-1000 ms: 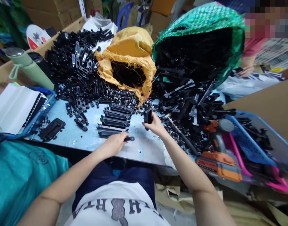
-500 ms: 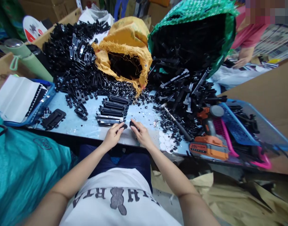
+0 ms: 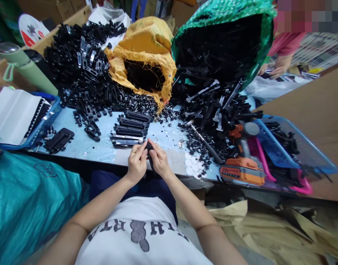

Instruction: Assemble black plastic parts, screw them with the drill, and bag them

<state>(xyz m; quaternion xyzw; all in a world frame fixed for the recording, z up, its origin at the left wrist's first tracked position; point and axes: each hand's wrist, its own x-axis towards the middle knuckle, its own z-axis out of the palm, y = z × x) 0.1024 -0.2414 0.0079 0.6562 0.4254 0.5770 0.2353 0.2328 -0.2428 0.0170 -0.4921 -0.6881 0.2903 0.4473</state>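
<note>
Nearest us, shirt (image 3: 136, 233) lettering: partial, an R and T legible, whole word no. Left hand (image 3: 137, 163) and right hand (image 3: 160, 162) both have fingers closed in, pinching one small black part (image 3: 149, 146) between them; it sits at the fingertips, long axis pointing roughly away from the body, neither hand clearly nearer. Just past the left fingertips we see a row of long black pieces (image 3: 131, 129), lying crosswise. Power tool (image 3: 242, 171), to the right: "20" readable. Farther, white disc sign (image 3: 33, 31): print too small.
</note>
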